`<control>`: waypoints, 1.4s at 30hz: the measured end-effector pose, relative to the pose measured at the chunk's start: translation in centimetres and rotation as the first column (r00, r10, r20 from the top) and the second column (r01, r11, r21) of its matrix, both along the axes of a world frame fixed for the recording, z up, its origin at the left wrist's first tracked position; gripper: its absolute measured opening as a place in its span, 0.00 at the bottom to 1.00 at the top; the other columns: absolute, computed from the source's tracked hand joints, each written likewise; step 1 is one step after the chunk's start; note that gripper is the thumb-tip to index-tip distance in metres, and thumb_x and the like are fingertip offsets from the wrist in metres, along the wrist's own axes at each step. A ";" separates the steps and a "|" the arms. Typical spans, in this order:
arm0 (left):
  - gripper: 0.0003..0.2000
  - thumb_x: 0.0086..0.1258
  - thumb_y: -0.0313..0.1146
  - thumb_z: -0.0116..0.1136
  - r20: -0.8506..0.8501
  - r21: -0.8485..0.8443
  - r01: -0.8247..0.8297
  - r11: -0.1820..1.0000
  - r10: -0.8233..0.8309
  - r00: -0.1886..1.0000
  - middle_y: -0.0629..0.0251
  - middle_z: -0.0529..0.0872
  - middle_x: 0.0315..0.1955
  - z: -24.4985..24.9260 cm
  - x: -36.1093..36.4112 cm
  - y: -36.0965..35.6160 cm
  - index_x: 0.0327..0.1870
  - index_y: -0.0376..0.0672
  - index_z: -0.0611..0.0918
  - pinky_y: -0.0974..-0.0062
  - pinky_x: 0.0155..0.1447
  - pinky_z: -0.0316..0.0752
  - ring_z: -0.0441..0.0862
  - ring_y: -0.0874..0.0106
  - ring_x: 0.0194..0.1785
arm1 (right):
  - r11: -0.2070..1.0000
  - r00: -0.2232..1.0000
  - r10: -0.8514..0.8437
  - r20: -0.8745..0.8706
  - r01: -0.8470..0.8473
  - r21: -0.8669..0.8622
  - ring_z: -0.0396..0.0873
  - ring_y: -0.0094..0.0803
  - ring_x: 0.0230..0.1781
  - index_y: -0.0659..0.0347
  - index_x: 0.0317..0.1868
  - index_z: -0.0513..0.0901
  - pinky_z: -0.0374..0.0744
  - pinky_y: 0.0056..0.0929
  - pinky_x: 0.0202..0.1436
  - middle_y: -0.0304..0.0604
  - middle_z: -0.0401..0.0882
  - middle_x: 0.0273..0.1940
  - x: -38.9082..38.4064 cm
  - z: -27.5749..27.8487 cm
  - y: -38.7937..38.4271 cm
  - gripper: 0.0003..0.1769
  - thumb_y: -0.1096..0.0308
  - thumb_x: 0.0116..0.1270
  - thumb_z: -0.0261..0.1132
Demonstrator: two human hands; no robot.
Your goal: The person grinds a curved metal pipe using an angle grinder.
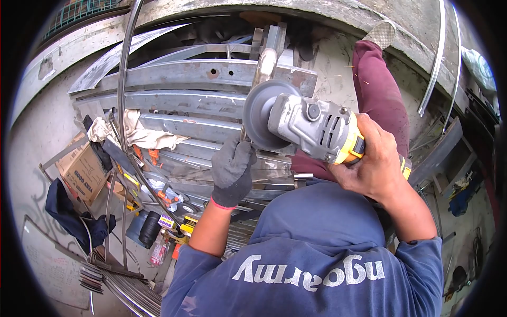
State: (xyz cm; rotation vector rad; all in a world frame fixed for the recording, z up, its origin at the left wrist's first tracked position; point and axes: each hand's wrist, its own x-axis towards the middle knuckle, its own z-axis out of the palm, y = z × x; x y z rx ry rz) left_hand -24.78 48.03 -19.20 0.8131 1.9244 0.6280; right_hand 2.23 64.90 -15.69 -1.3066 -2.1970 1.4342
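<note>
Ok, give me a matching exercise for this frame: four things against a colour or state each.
1 left hand
2 right hand
3 trouser leg
4 cardboard box

a maroon
b brown, at the left
c gloved, gripping the metal bar
d bare, gripping the angle grinder

Pairs: 1-c, 2-d, 3-a, 4-b
</note>
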 end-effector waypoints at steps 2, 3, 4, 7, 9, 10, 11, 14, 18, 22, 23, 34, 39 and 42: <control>0.19 0.93 0.46 0.53 -0.011 0.038 0.051 0.998 -0.051 0.999 0.72 0.82 0.24 0.3 -0.1 0.5 0.49 0.39 0.86 0.79 0.29 0.68 0.74 0.83 0.23 | 1.000 1.000 0.008 -0.001 -0.008 0.014 0.91 0.61 0.41 0.65 0.57 0.82 0.89 0.50 0.46 0.59 0.88 0.42 0.0 0.0 0.0 0.31 0.69 0.54 0.84; 0.19 0.93 0.46 0.53 -0.017 0.056 0.076 0.996 -0.076 0.997 0.72 0.82 0.24 0.4 -0.1 0.6 0.49 0.39 0.86 0.79 0.29 0.67 0.74 0.83 0.23 | 1.000 1.000 0.008 -0.002 -0.008 0.017 0.91 0.61 0.41 0.65 0.57 0.82 0.89 0.50 0.46 0.59 0.88 0.42 0.0 -0.1 0.0 0.31 0.69 0.54 0.84; 0.19 0.93 0.46 0.53 -0.033 0.062 0.098 0.993 -0.096 0.995 0.73 0.82 0.24 0.2 -0.3 0.4 0.48 0.39 0.86 0.79 0.29 0.67 0.74 0.83 0.23 | 1.000 1.000 0.008 -0.003 -0.008 0.020 0.91 0.61 0.41 0.66 0.57 0.82 0.89 0.50 0.46 0.59 0.88 0.42 0.0 -0.1 0.0 0.31 0.69 0.53 0.84; 0.19 0.93 0.47 0.53 -0.013 0.059 0.096 0.994 -0.095 0.995 0.73 0.82 0.25 -0.2 -0.7 0.0 0.47 0.40 0.85 0.79 0.29 0.66 0.73 0.83 0.23 | 1.000 1.000 0.001 0.015 -0.001 -0.008 0.91 0.61 0.42 0.66 0.57 0.82 0.89 0.50 0.46 0.59 0.88 0.42 -0.1 0.0 0.1 0.31 0.68 0.54 0.84; 0.19 0.93 0.47 0.53 0.098 0.031 0.013 0.999 -0.016 0.995 0.73 0.82 0.25 0.4 -0.5 0.6 0.47 0.41 0.85 0.79 0.29 0.66 0.73 0.83 0.23 | 1.000 1.000 0.001 -0.011 -0.001 -0.012 0.91 0.61 0.42 0.66 0.57 0.82 0.89 0.50 0.46 0.59 0.89 0.43 -0.1 -0.2 0.0 0.32 0.68 0.53 0.84; 0.19 0.93 0.47 0.53 0.118 0.009 -0.003 1.000 0.002 0.993 0.73 0.82 0.25 0.4 -0.5 0.7 0.46 0.41 0.85 0.79 0.28 0.66 0.73 0.83 0.23 | 1.000 1.000 0.001 -0.022 -0.001 -0.014 0.91 0.61 0.42 0.66 0.57 0.82 0.89 0.50 0.46 0.59 0.89 0.43 -0.1 -0.3 0.0 0.32 0.68 0.53 0.85; 0.19 0.93 0.47 0.53 0.137 -0.015 -0.019 1.000 0.021 0.990 0.73 0.82 0.25 0.5 -0.5 0.7 0.46 0.41 0.85 0.79 0.28 0.66 0.73 0.83 0.23 | 1.000 1.000 -0.001 -0.009 0.001 -0.014 0.91 0.61 0.42 0.66 0.57 0.82 0.89 0.50 0.47 0.59 0.89 0.43 -0.1 -0.2 0.0 0.32 0.68 0.53 0.85; 0.18 0.92 0.47 0.53 0.122 0.009 0.021 1.000 -0.022 0.992 0.73 0.82 0.25 0.1 -0.9 0.2 0.47 0.41 0.85 0.79 0.28 0.65 0.73 0.83 0.23 | 1.000 1.000 0.003 0.007 -0.003 -0.018 0.91 0.61 0.42 0.66 0.58 0.82 0.89 0.49 0.47 0.59 0.89 0.44 -0.1 0.0 0.2 0.33 0.68 0.52 0.85; 0.18 0.91 0.47 0.54 0.171 0.007 0.001 1.000 -0.002 0.985 0.73 0.82 0.25 0.2 -1.0 0.5 0.48 0.41 0.85 0.79 0.28 0.64 0.72 0.83 0.23 | 1.000 1.000 0.003 -0.014 -0.003 0.009 0.91 0.61 0.42 0.66 0.59 0.82 0.89 0.49 0.47 0.59 0.88 0.45 -0.2 -0.3 -0.1 0.34 0.68 0.52 0.85; 0.14 0.90 0.41 0.53 0.054 0.037 0.148 0.988 -0.150 0.987 0.69 0.81 0.25 -0.3 -1.6 0.0 0.46 0.40 0.84 0.75 0.28 0.67 0.75 0.78 0.23 | 1.000 1.000 0.024 0.010 -0.024 0.017 0.91 0.59 0.43 0.66 0.61 0.82 0.89 0.50 0.47 0.58 0.88 0.46 -0.2 -0.3 -0.1 0.36 0.68 0.51 0.85; 0.11 0.89 0.35 0.53 0.040 0.034 0.184 0.982 -0.186 0.982 0.66 0.81 0.26 0.1 -1.6 0.5 0.44 0.40 0.84 0.71 0.29 0.70 0.78 0.73 0.25 | 0.999 0.999 0.032 0.005 -0.032 0.029 0.91 0.59 0.43 0.66 0.61 0.82 0.89 0.50 0.47 0.57 0.88 0.47 -0.2 -0.3 -0.2 0.36 0.68 0.51 0.85; 0.25 0.94 0.50 0.45 0.202 -0.056 0.148 0.987 -0.134 0.970 0.66 0.78 0.20 0.9 -2.4 2.0 0.36 0.41 0.82 0.69 0.28 0.69 0.77 0.72 0.21 | 0.996 0.999 0.036 0.024 -0.038 0.082 0.90 0.57 0.43 0.66 0.63 0.81 0.89 0.50 0.47 0.56 0.87 0.46 -0.4 -0.6 -0.8 0.38 0.69 0.50 0.85; 0.28 0.91 0.57 0.50 0.338 -0.164 -0.011 0.986 0.067 0.939 0.70 0.77 0.19 1.0 -2.3 1.6 0.37 0.40 0.82 0.73 0.28 0.67 0.73 0.76 0.19 | 0.995 0.998 0.054 0.022 -0.056 0.088 0.89 0.56 0.43 0.65 0.62 0.81 0.89 0.49 0.46 0.55 0.86 0.45 -0.4 -0.7 -0.9 0.38 0.69 0.49 0.85; 0.29 0.90 0.60 0.50 0.338 -0.170 0.016 0.985 0.043 0.940 0.71 0.78 0.19 1.4 -2.3 2.3 0.38 0.40 0.82 0.75 0.28 0.66 0.72 0.78 0.20 | 0.995 0.999 0.039 0.023 -0.041 0.091 0.89 0.55 0.42 0.65 0.61 0.81 0.88 0.49 0.45 0.54 0.85 0.44 -0.5 -0.6 -0.8 0.38 0.69 0.49 0.85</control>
